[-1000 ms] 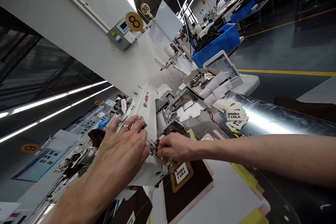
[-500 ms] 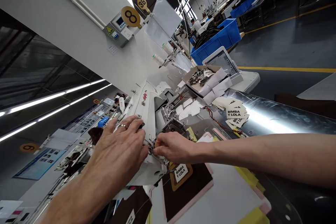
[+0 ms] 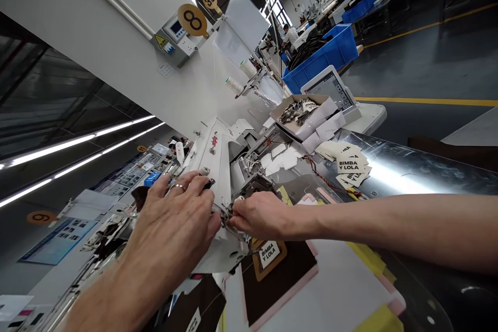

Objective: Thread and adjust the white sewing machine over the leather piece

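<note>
My left hand [image 3: 175, 225], with a ring on one finger, lies over the head of a white industrial sewing machine [image 3: 212, 166], its fingertips curled around the machine near a small black part. My right hand [image 3: 260, 215] reaches in from the right, its fingers pinched together at the needle area [image 3: 225, 216]. Whatever they hold is hidden or too small to tell. Just below the hands lies a dark brown leather piece [image 3: 278, 290] with a tan patch and a white BIMBA Y LOLA label [image 3: 269, 254].
A stack of cream BIMBA Y LOLA labels [image 3: 348, 166] rests on a shiny metal table [image 3: 408, 171], beside white paper pieces [image 3: 278, 158] and a cardboard box [image 3: 299, 116]. Behind stand a tablet screen [image 3: 324, 88], a blue crate [image 3: 322, 57] and thread cones [image 3: 235, 84]. Co-workers [image 3: 290, 35] sit at far machines.
My right hand has moved slightly left, closer to the needle area, and my left hand has shifted little. The whole view has drifted a little as my head moved.
</note>
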A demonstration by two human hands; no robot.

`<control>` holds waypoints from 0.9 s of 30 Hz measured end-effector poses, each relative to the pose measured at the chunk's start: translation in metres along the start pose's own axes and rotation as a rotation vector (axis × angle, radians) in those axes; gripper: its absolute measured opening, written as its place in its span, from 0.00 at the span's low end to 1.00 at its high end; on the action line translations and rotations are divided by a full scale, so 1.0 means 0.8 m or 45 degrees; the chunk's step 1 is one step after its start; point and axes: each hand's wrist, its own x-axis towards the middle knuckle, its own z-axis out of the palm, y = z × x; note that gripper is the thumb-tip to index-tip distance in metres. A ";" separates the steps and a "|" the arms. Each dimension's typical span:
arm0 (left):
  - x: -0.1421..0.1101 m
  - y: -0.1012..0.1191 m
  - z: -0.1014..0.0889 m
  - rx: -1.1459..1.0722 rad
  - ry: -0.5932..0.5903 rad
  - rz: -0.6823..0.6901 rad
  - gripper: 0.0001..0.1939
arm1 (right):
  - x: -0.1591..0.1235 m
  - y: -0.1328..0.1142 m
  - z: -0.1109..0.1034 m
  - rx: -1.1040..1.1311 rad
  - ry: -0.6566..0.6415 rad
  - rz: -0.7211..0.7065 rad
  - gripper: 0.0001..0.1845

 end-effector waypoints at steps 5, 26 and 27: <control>-0.002 0.005 0.002 -0.022 -0.011 -0.073 0.26 | 0.002 -0.011 -0.006 -0.075 -0.009 0.037 0.16; 0.002 0.001 -0.007 -0.200 -0.133 -0.172 0.23 | 0.014 0.003 -0.018 0.600 -0.386 0.222 0.19; 0.002 0.000 -0.007 -0.215 -0.133 -0.171 0.22 | 0.013 0.004 -0.019 0.623 -0.400 0.212 0.19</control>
